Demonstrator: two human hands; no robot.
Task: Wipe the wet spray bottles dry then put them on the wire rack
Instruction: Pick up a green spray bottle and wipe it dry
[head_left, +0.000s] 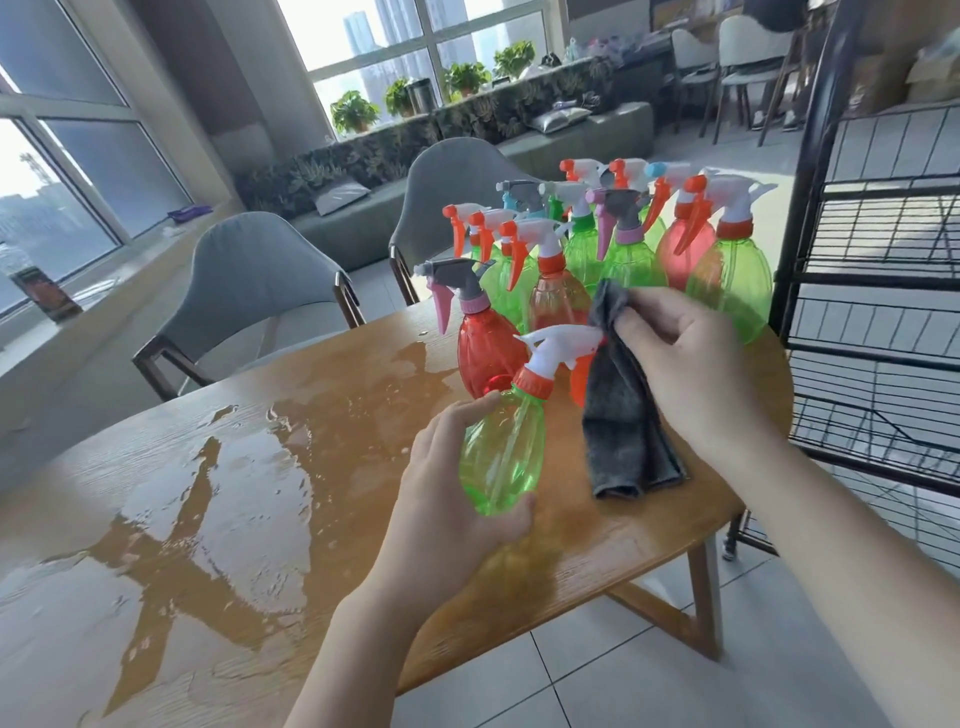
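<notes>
**Green bottle in left hand, cloth in right, rest of bottles bunched at far right of table**

Left hand (452, 483) grips one green spray bottle (501, 457) round its body, fingers curled under, bottle tilted with its white-and-orange trigger head toward the cloth. Right hand (691, 364) pinches a grey cloth (621, 415) against that trigger head; cloth hangs down, its lower end near the table's right edge.

Bottle count, held one aside: 1 red bottle with grey head (485, 348) upright just behind the held one; behind it a tight cluster (623, 234) of roughly 11 upright, mostly green, about 3 red or pink, by the far right edge. Exact number hard to tell, they overlap. Right hand and cloth cover the lower parts of some.

Wooden table (597, 540) has 1 big puddle (234, 493) over its left and middle. Black wire rack (878, 291) stands just beside the table's right edge. 2 grey chairs (260, 280) at the far edge.
</notes>
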